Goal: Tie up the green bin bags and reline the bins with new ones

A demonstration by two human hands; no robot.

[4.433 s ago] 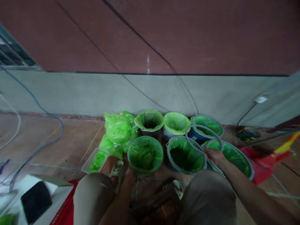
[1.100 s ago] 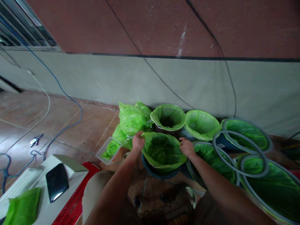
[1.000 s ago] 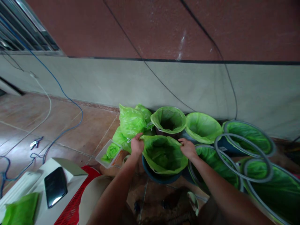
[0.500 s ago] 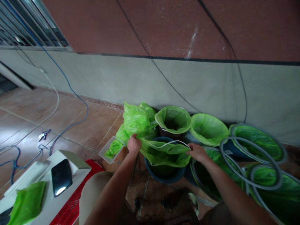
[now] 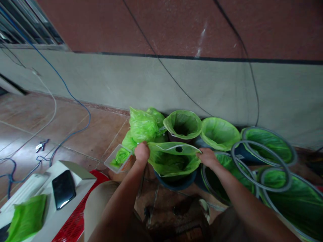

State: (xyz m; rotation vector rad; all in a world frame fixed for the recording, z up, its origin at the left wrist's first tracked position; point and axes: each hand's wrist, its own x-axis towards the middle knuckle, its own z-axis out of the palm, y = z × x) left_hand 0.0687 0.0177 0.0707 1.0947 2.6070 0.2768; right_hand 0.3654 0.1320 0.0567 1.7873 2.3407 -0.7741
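A green bin bag [image 5: 174, 161] with a white drawstring is stretched between my two hands, its mouth spread wide. My left hand [image 5: 142, 153] is closed on the bag's left edge. On the right edge, my right hand [image 5: 207, 157] pinches the rim beside the drawstring. The bag hangs over and partly inside a blue bin [image 5: 175, 185], whose front rim shows below it. Behind it stands a dark bin lined with another green bag [image 5: 183, 121]. A clear plastic box [image 5: 118, 158] with green bags in it sits just left of my left hand.
Stuffed green bags [image 5: 142, 126] lean at the wall. More lined bins [image 5: 220, 134] stand to the right, with a loose grey ring [image 5: 262, 190] across them. At lower left, a white box [image 5: 75, 183] carries a phone [image 5: 63, 189] and a folded green bag [image 5: 27, 215].
The bag's mouth is spread wider and its back edge has risen, with a hole now clear in it. Both hands keep their hold. The view has shifted slightly.
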